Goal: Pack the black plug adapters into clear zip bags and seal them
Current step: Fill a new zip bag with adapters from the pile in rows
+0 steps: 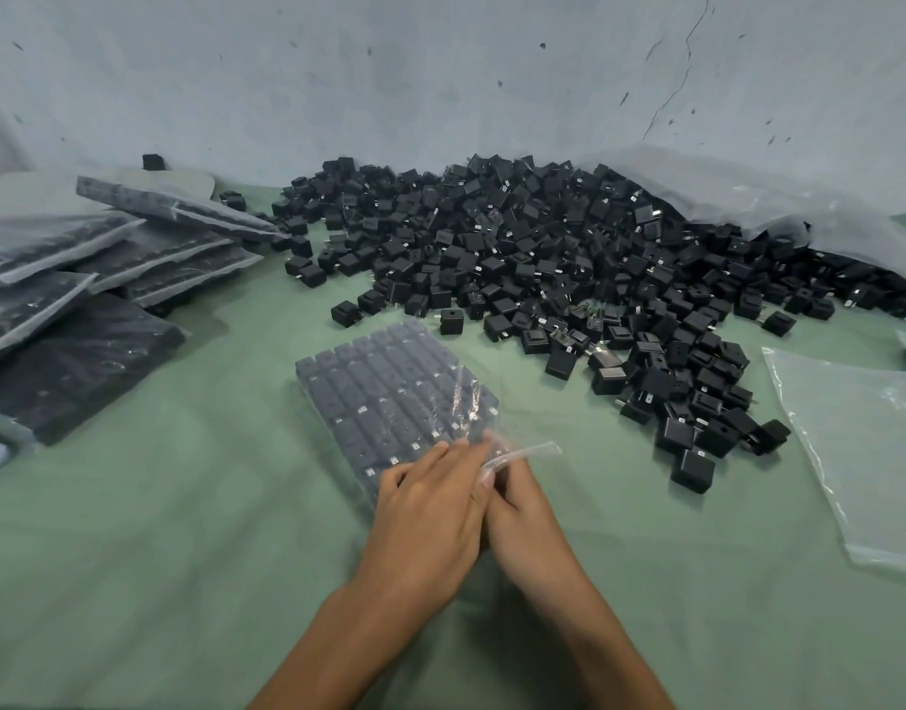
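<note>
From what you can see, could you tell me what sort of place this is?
Probably a small packing workshop: a heap of loose black adapters, a stack of filled bags, empty bags.
</note>
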Demonstrator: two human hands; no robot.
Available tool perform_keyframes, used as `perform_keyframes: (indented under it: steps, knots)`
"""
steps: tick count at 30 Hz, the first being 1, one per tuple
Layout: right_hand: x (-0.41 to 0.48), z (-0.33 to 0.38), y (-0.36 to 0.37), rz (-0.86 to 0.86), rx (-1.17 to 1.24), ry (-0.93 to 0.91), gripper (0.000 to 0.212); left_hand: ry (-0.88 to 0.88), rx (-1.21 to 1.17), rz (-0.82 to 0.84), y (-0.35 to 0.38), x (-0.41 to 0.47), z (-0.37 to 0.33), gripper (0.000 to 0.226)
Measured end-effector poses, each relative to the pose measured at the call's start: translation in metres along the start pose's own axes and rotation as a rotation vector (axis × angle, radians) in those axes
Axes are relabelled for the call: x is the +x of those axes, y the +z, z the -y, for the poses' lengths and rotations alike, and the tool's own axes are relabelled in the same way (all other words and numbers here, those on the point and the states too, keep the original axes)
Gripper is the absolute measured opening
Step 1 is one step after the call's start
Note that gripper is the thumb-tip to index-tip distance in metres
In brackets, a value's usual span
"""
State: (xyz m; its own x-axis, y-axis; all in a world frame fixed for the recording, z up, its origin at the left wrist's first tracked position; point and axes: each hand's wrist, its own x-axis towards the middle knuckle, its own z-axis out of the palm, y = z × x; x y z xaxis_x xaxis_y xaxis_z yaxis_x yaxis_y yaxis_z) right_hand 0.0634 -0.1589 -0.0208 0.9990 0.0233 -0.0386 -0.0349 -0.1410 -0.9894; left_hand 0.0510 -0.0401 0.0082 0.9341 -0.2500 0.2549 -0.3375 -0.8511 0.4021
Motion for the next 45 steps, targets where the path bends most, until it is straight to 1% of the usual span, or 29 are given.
perform_keyframes:
  steps: [2,5,7,8,10,12,16,19,21,27,29,32,36,38,40,42,45]
  knots:
    - [0.002,-0.001,-0.001,-0.017,-0.015,0.006,0.041,-0.007,-0.03,-0.015,-0.001,0.0,-0.001,0.047]
    - [0.005,-0.004,-0.004,-0.02,-0.053,-0.032,0.037,-0.048,-0.04,0.001,-0.004,0.006,0.0,0.044]
    - [0.004,-0.002,-0.006,-0.019,-0.015,-0.035,0.037,-0.06,-0.026,0.025,-0.005,0.011,0.003,0.037]
    - [0.002,-0.001,-0.006,-0.018,0.007,-0.036,0.04,-0.063,-0.023,0.032,-0.004,0.013,0.004,0.037]
    - [-0.001,0.002,-0.006,-0.014,0.033,-0.047,0.044,-0.06,0.005,0.06,0.0,0.015,0.004,0.045]
    - [-0.003,0.001,-0.007,-0.006,0.049,-0.054,0.044,-0.05,0.051,0.086,0.007,0.013,0.003,0.053]
    - [-0.002,-0.005,-0.009,0.008,0.03,-0.064,0.043,-0.006,0.086,0.064,0.012,0.008,0.003,0.069]
    - [-0.003,-0.008,-0.009,0.008,0.008,-0.073,0.046,-0.001,0.098,0.079,0.014,0.007,0.005,0.076]
    - [-0.004,-0.006,-0.007,-0.026,0.001,-0.081,0.044,-0.009,0.096,0.102,0.015,0.006,0.005,0.079]
    - [-0.008,-0.007,-0.001,-0.162,-0.027,-0.099,0.03,-0.019,0.103,0.093,0.016,0.006,0.005,0.076]
    - [-0.009,-0.006,-0.001,-0.156,-0.035,-0.098,0.031,-0.019,0.108,0.085,0.016,0.006,0.006,0.076]
    - [-0.009,-0.003,0.0,-0.147,-0.077,-0.09,0.031,-0.016,0.111,0.09,0.017,0.007,0.007,0.067]
    - [-0.017,0.002,-0.005,-0.115,-0.149,-0.121,0.023,-0.008,0.129,0.077,0.015,0.005,0.007,0.072]
    - [-0.027,0.002,-0.011,-0.123,-0.197,-0.158,0.026,-0.01,0.136,0.083,0.015,0.007,0.009,0.067]
    - [-0.036,0.0,-0.027,-0.206,-0.281,-0.19,0.031,-0.006,0.145,0.097,0.017,0.009,0.012,0.057]
    - [-0.038,-0.002,-0.057,-0.326,-0.41,-0.223,0.028,-0.009,0.147,0.098,0.019,0.01,0.013,0.051]
    - [-0.029,0.001,-0.114,-0.563,-0.527,-0.183,0.027,-0.023,0.162,0.088,0.021,0.01,0.013,0.048]
